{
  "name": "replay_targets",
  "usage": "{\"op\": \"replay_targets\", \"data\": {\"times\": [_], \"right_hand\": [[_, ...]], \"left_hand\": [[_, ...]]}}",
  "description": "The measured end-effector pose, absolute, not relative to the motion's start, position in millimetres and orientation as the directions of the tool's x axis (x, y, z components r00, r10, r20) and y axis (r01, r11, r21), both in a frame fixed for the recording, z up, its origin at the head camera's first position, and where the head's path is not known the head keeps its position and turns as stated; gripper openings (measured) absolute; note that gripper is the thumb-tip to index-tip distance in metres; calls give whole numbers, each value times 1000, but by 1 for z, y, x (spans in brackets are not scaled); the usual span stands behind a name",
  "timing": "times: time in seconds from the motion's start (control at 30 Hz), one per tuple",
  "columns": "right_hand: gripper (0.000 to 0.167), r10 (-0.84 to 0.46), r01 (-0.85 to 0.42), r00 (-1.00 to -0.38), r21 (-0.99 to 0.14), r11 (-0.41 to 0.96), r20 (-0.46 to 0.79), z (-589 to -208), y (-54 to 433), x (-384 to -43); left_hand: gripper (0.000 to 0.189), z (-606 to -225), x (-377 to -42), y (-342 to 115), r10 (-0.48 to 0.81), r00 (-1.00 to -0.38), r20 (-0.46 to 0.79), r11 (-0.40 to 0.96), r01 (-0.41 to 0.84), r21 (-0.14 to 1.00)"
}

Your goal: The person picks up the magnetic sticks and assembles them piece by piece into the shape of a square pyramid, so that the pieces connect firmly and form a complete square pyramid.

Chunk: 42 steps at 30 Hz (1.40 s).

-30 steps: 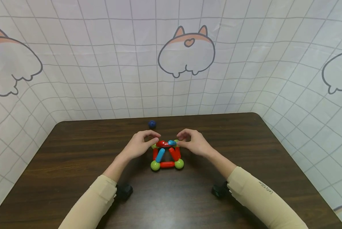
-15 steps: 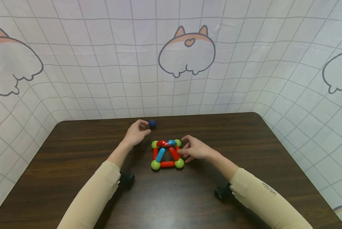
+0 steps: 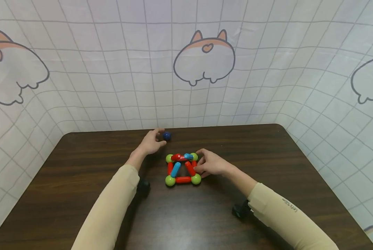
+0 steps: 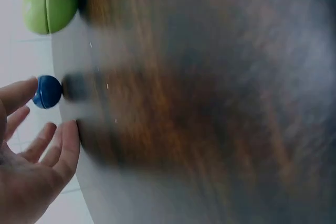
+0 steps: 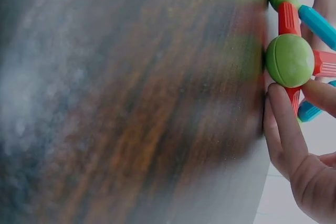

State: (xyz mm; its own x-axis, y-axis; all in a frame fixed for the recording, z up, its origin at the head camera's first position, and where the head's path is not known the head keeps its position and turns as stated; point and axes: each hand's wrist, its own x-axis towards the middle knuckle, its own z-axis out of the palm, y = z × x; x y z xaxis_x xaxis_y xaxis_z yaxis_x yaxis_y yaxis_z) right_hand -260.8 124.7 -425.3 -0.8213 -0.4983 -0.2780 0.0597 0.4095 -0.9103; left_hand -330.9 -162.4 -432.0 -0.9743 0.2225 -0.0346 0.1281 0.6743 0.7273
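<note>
A frame of magnetic sticks and balls stands mid-table: green balls (image 3: 170, 180) at its corners, red sticks (image 3: 183, 180) along its sides, and blue (image 3: 175, 169) and red sticks slanting up inward. My right hand (image 3: 213, 164) is at its right side; in the right wrist view the fingertips (image 5: 281, 95) pinch a red stick beside the near green ball (image 5: 290, 60). Farther back, my left hand (image 3: 149, 142) reaches around a small blue ball (image 3: 167, 135), fingers spread. In the left wrist view, the blue ball (image 4: 48, 92) lies between thumb and fingers, which are not closed on it.
The dark wooden table (image 3: 80, 173) ends at a back edge just behind the blue ball. A white grid-patterned curtain (image 3: 127, 86) rises around it. Black wrist cameras (image 3: 240, 210) hang under both forearms.
My left hand has left the frame's back left corner and moved back to the blue ball. My right hand has shifted from the back right corner down to the right side stick.
</note>
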Motion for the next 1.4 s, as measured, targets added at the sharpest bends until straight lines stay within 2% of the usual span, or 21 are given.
{"op": "replay_targets", "data": {"times": [0.43, 0.77, 1.0, 1.4], "right_hand": [[68, -500, 63, -819, -909, 411, -283, -426, 123, -263], [67, -500, 65, -821, -914, 400, -277, -426, 123, -263], [74, -514, 36, -818, -916, 400, -257, -427, 124, -263], [65, -491, 46, -830, -910, 413, -265, -428, 123, -265]], "left_hand": [[53, -431, -340, -156, 268, -962, -49, 741, 173, 649], [40, -431, -336, -162, 233, -971, -54, 716, 134, 685], [40, -433, -337, -163, 225, -972, -71, 727, 119, 676], [39, -433, -330, -163, 281, -959, -32, 643, 164, 748]]}}
